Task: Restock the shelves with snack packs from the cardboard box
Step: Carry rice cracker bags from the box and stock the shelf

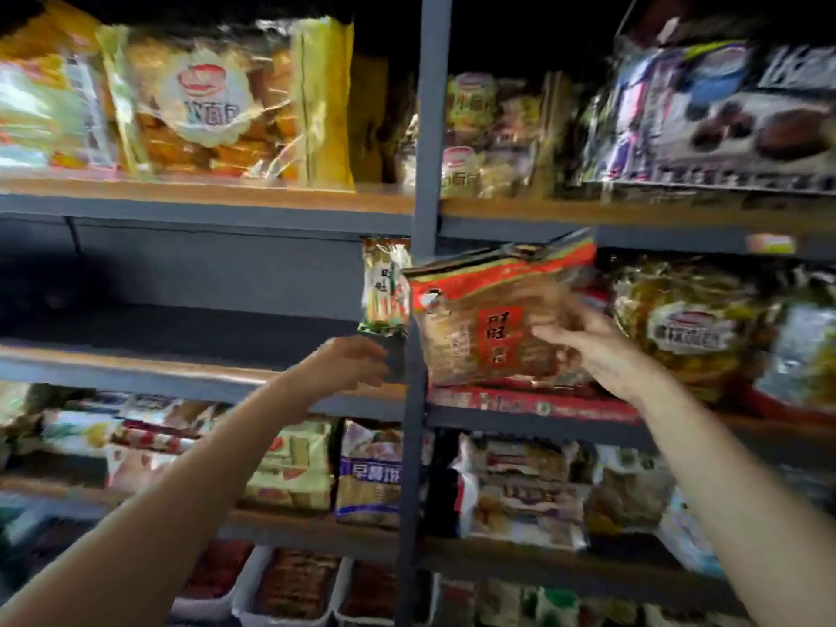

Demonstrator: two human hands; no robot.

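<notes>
The right hand clasps the big red snack pack by its side at the middle shelf's upright post, the left hand pinches a narrow green pack; both look light, crinkly, slippery, crushable.

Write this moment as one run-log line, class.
left hand: holds green pack | right hand: holds red pack | site: middle shelf

A red-and-brown snack pack with a red label panel stands tilted at the left end of the middle shelf, right of the upright post. A narrow green-and-white snack pack stands upright just left of it, blurred.
</notes>
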